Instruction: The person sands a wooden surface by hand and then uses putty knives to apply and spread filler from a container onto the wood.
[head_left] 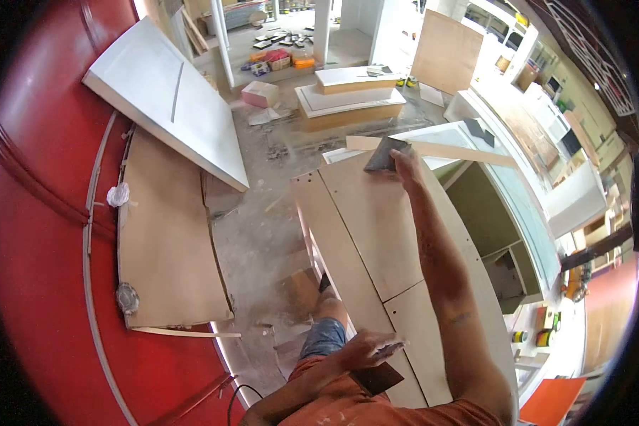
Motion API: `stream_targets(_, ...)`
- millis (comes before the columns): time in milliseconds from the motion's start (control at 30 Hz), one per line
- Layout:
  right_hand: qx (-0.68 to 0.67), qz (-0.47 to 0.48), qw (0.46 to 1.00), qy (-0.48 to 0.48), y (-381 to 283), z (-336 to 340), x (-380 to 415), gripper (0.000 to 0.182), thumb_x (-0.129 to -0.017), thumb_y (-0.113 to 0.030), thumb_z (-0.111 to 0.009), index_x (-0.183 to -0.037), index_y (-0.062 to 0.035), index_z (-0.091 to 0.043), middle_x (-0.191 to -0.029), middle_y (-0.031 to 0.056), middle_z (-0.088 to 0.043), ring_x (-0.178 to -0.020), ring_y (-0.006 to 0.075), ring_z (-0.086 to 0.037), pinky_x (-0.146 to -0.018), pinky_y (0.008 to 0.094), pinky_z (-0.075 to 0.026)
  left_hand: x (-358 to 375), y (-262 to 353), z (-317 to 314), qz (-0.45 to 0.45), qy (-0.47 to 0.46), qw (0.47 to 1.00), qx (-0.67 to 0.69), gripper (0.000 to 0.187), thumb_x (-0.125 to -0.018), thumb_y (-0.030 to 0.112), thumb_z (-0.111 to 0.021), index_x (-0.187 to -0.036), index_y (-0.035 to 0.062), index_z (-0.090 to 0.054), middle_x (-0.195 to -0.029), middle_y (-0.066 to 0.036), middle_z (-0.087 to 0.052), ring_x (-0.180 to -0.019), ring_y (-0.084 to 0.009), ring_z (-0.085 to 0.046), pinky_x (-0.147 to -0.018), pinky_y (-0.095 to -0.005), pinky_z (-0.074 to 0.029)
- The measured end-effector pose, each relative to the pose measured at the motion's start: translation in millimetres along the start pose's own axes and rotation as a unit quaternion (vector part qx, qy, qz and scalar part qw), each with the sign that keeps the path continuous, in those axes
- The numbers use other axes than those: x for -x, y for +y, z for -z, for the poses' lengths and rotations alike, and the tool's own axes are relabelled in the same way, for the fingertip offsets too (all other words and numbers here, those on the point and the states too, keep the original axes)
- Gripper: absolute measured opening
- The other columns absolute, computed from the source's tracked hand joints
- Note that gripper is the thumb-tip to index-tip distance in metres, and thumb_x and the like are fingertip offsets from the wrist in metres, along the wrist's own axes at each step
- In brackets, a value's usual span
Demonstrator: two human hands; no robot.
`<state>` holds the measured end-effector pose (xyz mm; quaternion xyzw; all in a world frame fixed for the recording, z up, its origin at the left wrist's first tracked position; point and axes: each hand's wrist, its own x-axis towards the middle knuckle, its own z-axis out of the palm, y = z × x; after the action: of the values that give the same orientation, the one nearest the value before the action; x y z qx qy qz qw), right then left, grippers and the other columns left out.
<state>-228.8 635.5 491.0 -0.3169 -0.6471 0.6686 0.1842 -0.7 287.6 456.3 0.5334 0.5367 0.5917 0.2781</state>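
Note:
My right hand [406, 169] reaches to the far end of a pale cabinet panel [366, 220] and holds a dark grey sheet of sandpaper [386, 154] against its surface. Dark seams and small screw holes show in the panel. Close to my body, my left hand [371, 349] is held over the panel's near end, with its fingers curled and pale dust on them. A dark brown sheet [378, 379] sticks out just below that hand and looks gripped by it; the grip itself is partly hidden.
A thin wood strip [461, 152] lies just past the panel. An open cabinet carcass [486, 206] stands at its right. On the left, a white panel [170, 92] and brown board [167, 234] lean by a red wall [35, 213]. White-topped boxes [351, 106] sit on the dusty floor.

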Motion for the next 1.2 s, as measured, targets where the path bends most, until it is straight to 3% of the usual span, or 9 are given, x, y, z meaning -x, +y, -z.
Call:
stream_targets(267,0.062,0.048,0.952,-0.296,-10,-48,40,0.033,-0.087,-0.020,-0.062,-0.114,-0.0007,-0.057,-0.093,0.0101,-0.061,-0.076,0.0217,-0.063,-0.056,0.0385,-0.058,-1,3,1,-0.009,0.010,1.000,0.020,0.019,-0.091,0.011,-0.060,-0.108,0.0031,-0.063,-0.090,-0.017,-0.068,-0.075,-0.0345,-0.067,-0.063,-0.0407,-0.052)
stream_targets(400,-0.002,0.102,0.984,-0.146,33,-51,-3,0.038,-0.086,-0.019,-0.065,-0.119,-0.0027,-0.055,-0.096,0.0079,-0.062,-0.081,0.0224,-0.063,-0.058,0.0386,-0.057,0,-1,0,-0.027,0.024,0.999,0.028,0.020,-0.092,0.012,-0.060,-0.109,0.0031,-0.062,-0.091,-0.016,-0.069,-0.076,-0.0336,-0.067,-0.065,-0.0404,-0.052)
stream_targets(533,0.099,0.033,0.957,-0.272,0,-83,37,0.046,-0.084,-0.014,-0.061,-0.126,0.0019,-0.051,-0.110,0.0153,-0.061,-0.087,0.0253,-0.065,-0.070,0.0425,-0.058,1,0,-1,-0.015,0.014,0.999,0.034,0.021,-0.092,0.013,-0.060,-0.110,0.0029,-0.061,-0.090,-0.016,-0.069,-0.076,-0.0326,-0.068,-0.064,-0.0407,-0.052)
stream_targets(767,-0.052,-0.016,0.984,-0.172,32,-74,7,0.039,-0.084,-0.013,-0.064,-0.119,0.0010,-0.055,-0.103,0.0116,-0.061,-0.083,0.0236,-0.064,-0.060,0.0409,-0.058,0,0,0,-0.024,0.021,0.999,0.008,0.019,-0.093,0.013,-0.059,-0.109,0.0038,-0.061,-0.089,-0.015,-0.069,-0.074,-0.0320,-0.067,-0.063,-0.0408,-0.052)
stream_targets(867,0.117,-0.012,0.946,-0.302,-11,-70,36,0.038,-0.084,-0.020,-0.069,-0.114,-0.0002,-0.057,-0.095,0.0095,-0.062,-0.082,0.0211,-0.064,-0.058,0.0374,-0.059,0,3,1,-0.037,0.046,0.998,0.013,0.019,-0.093,0.013,-0.059,-0.109,0.0041,-0.061,-0.089,-0.015,-0.069,-0.074,-0.0314,-0.068,-0.063,-0.0408,-0.052)
stream_targets(933,0.042,-0.034,0.956,-0.288,-2,-55,24,0.038,-0.085,-0.020,-0.069,-0.114,0.0001,-0.058,-0.097,0.0120,-0.063,-0.085,0.0228,-0.065,-0.054,0.0330,-0.060,2,-1,0,-0.028,0.023,0.999,0.009,0.019,-0.093,0.013,-0.059,-0.109,0.0039,-0.061,-0.089,-0.015,-0.069,-0.075,-0.0316,-0.068,-0.063,-0.0406,-0.052)
stream_targets(1000,-0.021,-0.004,0.997,-0.073,15,-53,14,0.036,-0.086,-0.016,-0.068,-0.116,0.0000,-0.058,-0.099,0.0141,-0.064,-0.087,0.0238,-0.066,-0.055,0.0336,-0.060,-1,-3,0,-0.025,0.004,1.000,0.005,0.019,-0.093,0.013,-0.059,-0.109,0.0037,-0.061,-0.089,-0.015,-0.069,-0.075,-0.0318,-0.068,-0.064,-0.0405,-0.052)
stream_targets(1133,0.141,0.016,0.966,-0.215,21,-87,39,0.036,-0.087,-0.016,-0.067,-0.116,0.0019,-0.054,-0.095,0.0150,-0.064,-0.074,0.0250,-0.067,-0.053,0.0358,-0.062,0,1,1,-0.017,0.003,1.000,0.000,0.019,-0.092,0.012,-0.059,-0.110,0.0038,-0.061,-0.088,-0.015,-0.069,-0.074,-0.0320,-0.068,-0.064,-0.0402,-0.052)
stream_targets(1200,0.080,0.077,0.982,-0.152,16,-91,55,0.036,-0.087,-0.016,-0.068,-0.113,0.0028,-0.052,-0.093,0.0151,-0.064,-0.070,0.0247,-0.066,-0.050,0.0353,-0.061,0,4,4,-0.002,-0.009,1.000,-0.022,0.019,-0.092,0.011,-0.059,-0.110,0.0041,-0.061,-0.087,-0.015,-0.069,-0.074,-0.0319,-0.068,-0.064,-0.0403,-0.053)
